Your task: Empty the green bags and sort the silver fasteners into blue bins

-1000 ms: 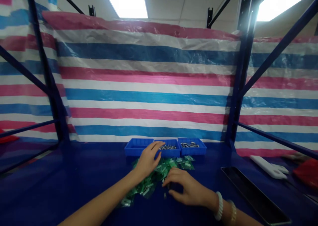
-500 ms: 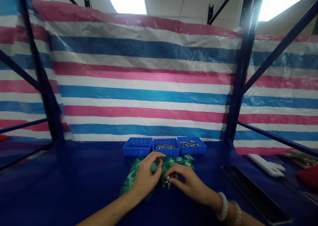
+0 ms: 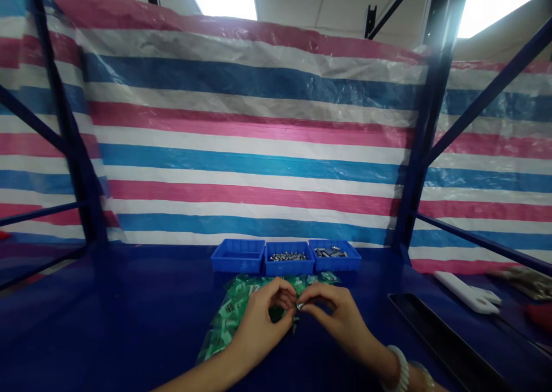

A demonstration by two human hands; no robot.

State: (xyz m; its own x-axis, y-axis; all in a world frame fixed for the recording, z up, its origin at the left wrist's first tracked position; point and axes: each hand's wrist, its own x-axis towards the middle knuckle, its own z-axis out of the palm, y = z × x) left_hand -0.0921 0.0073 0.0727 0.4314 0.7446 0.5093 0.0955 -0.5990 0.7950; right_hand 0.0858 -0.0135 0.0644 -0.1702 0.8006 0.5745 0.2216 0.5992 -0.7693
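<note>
My left hand and my right hand meet fingertip to fingertip in front of the trays. Between their pinched fingers is a small shiny metal piece, too small to name. My right thumb and forefinger close on it; the left fingertips touch the same spot, and what they grip is partly hidden. Small metal bits show just below the fingers. Under and behind the left hand lie green plastic packets with pale labels.
Three blue trays stand behind the packets: a left one, a middle one with small metal parts, and a right one with flat metal pieces. A black flat slab and a white device lie right. Dark blue posts flank the striped sheet.
Both hands have come together; the left moved right and its fingers closed toward the right hand's fingertips. The small metal piece is now between them. The view has shifted slightly.
</note>
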